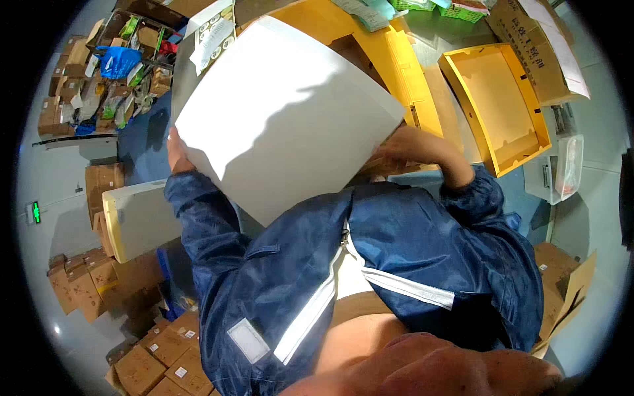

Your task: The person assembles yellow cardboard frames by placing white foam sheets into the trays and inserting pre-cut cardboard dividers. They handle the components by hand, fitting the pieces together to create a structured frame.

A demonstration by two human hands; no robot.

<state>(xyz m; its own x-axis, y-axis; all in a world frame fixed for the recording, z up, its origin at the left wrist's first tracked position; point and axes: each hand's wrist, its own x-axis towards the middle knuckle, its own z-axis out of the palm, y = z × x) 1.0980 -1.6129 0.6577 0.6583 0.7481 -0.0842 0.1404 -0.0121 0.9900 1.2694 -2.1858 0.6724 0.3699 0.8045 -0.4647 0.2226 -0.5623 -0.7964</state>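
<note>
A large, plain white panel-like piece (290, 125), perhaps a box or its lid, is tilted in front of my chest, with a shadow across its face. My left hand (177, 152) is closed on its left edge, the fingers partly behind it. Close by its lower right edge is my right hand (399, 145), blurred and partly covered, so its fingers cannot be made out. Behind the white piece a big yellow box (413, 79) shows in part, with a dark opening.
To the right a shallow yellow tray (502, 109) lies by a brown carton (528, 49). Green baskets (465, 10) stand at the far edge. At left are a cluttered shelf (112, 79), a white panel with a yellow edge (142, 218), and several stacked cartons (158, 356).
</note>
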